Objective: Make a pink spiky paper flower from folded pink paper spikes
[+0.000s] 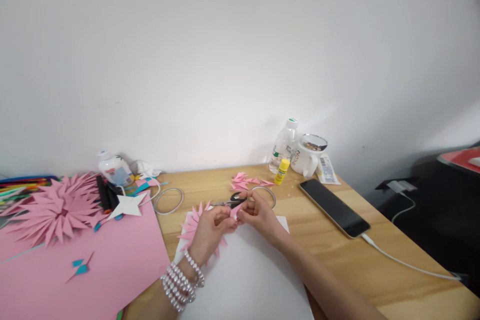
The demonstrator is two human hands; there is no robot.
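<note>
Left hand (210, 230) and right hand (258, 214) meet above the white sheet (247, 270) near the tabletop (337, 250) centre, fingers pinching a small pink paper piece (235, 211) from both sides, steadying it. Scissors (234, 201) lie just beyond.

The small pink paper piece (235, 211) is mostly hidden between the fingertips of the left hand (212, 230) and right hand (258, 215), so its shape cannot be told. Just behind those hands, the scissors (233, 201) are partly covered. Left of the hands, the pink sheet (75, 270) runs off the frame's edge.
</note>
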